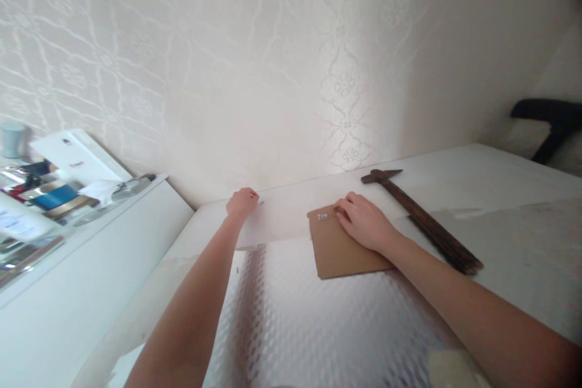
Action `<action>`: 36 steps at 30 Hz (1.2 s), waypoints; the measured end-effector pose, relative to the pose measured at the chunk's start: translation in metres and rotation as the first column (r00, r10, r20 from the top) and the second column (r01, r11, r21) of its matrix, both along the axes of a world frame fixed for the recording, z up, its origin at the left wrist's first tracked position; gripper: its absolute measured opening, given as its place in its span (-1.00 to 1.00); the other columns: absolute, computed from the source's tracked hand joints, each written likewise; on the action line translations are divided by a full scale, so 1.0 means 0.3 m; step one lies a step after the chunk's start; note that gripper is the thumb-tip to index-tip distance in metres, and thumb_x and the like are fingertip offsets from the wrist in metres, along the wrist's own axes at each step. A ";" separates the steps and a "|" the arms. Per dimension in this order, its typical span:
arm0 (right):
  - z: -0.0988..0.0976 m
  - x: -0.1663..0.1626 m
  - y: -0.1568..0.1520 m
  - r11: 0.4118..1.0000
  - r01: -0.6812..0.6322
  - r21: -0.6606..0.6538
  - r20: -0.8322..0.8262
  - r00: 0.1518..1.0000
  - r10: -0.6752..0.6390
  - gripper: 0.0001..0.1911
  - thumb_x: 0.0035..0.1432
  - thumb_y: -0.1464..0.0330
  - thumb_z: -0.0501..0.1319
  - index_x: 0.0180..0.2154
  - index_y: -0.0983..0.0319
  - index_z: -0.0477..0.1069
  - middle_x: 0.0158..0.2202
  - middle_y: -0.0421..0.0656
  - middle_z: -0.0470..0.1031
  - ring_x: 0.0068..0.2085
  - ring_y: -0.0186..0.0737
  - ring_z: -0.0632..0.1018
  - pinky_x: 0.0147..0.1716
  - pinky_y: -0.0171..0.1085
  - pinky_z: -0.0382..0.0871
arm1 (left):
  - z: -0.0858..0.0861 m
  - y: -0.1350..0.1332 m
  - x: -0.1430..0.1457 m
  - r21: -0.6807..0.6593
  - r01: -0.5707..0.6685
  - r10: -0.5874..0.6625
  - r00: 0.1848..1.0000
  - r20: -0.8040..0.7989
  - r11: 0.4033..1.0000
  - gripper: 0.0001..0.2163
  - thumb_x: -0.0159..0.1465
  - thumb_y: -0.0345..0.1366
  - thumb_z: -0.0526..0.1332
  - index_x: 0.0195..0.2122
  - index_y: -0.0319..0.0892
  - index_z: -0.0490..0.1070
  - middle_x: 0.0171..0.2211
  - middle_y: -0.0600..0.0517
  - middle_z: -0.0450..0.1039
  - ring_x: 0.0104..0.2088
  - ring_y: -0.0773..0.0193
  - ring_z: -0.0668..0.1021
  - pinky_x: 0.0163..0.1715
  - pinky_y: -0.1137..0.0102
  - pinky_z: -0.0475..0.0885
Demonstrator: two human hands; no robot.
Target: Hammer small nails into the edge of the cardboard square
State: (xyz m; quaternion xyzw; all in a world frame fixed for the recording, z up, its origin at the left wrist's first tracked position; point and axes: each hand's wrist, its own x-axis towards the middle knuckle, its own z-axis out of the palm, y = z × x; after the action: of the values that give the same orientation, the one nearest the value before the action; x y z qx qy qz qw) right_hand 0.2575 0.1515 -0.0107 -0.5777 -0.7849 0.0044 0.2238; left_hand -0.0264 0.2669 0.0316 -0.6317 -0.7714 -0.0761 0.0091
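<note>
A brown piece of cardboard lies flat on the white surface, partly over a silvery textured sheet. Several small metal pieces, perhaps screws, sit in a row near its far edge. My right hand rests on the cardboard beside that row, fingers curled and tips together; what they hold, if anything, is hidden. My left hand is off to the left near the wall, closed in a pinch whose contents are too small to name. Just right of it lies a tiny dark piece.
A hammer with a dark wooden handle lies right of the cardboard. The silvery textured sheet covers the near middle. On the left, a white cabinet bears a white box and clutter. A patterned wall stands behind; a black object is far right.
</note>
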 end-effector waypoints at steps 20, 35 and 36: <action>0.005 -0.004 -0.001 1.000 0.009 -0.009 -0.011 1.000 -0.009 -0.73 0.25 0.39 -0.02 -0.16 0.28 0.42 -0.20 -0.01 0.40 -0.13 -0.12 0.44 -0.11 -0.22 0.25 | -0.045 0.059 0.041 -0.093 0.196 -0.191 0.980 0.058 0.976 -0.80 0.10 -0.28 0.19 -0.26 -0.12 0.53 -0.20 -0.04 0.56 -0.15 0.18 0.56 -0.18 0.42 0.44; 0.008 -0.005 0.001 1.000 0.013 -0.028 -0.024 1.000 -0.014 -0.73 0.24 0.40 -0.02 -0.16 0.28 0.42 -0.19 0.00 0.41 -0.12 -0.12 0.44 -0.10 -0.22 0.25 | -0.010 -0.078 0.257 0.174 0.285 -0.330 0.875 0.355 0.943 -0.82 0.23 -0.34 0.13 -0.28 -0.19 0.54 -0.24 -0.04 0.57 -0.19 0.26 0.56 -0.14 0.43 0.40; 0.008 -0.004 0.001 1.000 0.015 -0.027 -0.026 1.000 -0.015 -0.73 0.24 0.40 -0.01 -0.16 0.27 0.42 -0.19 0.00 0.41 -0.12 -0.12 0.44 -0.11 -0.23 0.25 | -0.011 -0.102 0.291 0.224 0.315 -0.383 0.825 0.416 0.922 -0.83 0.22 -0.34 0.15 -0.30 -0.20 0.55 -0.25 -0.04 0.58 -0.21 0.27 0.56 -0.14 0.44 0.40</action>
State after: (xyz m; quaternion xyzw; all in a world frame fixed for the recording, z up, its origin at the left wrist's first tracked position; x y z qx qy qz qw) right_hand 0.2562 0.1517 -0.0084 -0.5865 -0.7774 0.0208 0.2264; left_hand 0.0608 0.2364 0.0282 -0.7245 -0.6157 -0.2772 -0.1383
